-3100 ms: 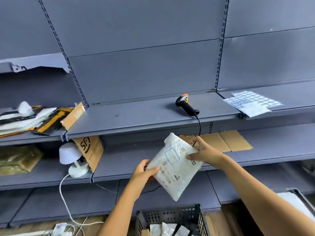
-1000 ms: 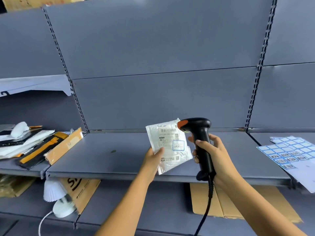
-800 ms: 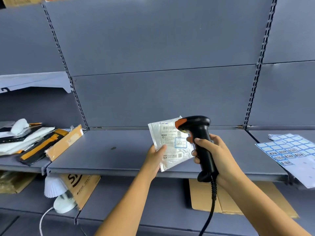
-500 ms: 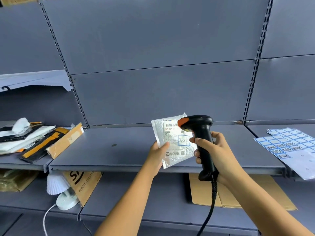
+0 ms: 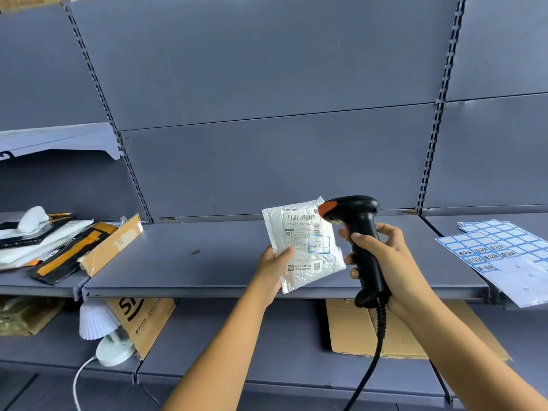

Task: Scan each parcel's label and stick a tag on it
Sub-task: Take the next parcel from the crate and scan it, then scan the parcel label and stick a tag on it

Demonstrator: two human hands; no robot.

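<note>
With the left hand (image 5: 274, 264) pinching the white parcel (image 5: 302, 244) upright above the shelf (image 5: 189, 262) and the right hand (image 5: 385, 256) gripping the scanner (image 5: 360, 241) beside it, best hold the parcel flat and steady, nose aimed squarely at the barcode.

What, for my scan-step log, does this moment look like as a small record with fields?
left hand: holds the white parcel at its lower left edge, label towards the camera
right hand: grips the handle of the barcode scanner
scanner aim: head beside the parcel's upper right corner, pointing towards the label
label: barcode at top; blue-bordered sticker with handwriting on it
sticker sheets: lying on the grey shelf at right, untouched
stage: scanning, by the look of it
</note>
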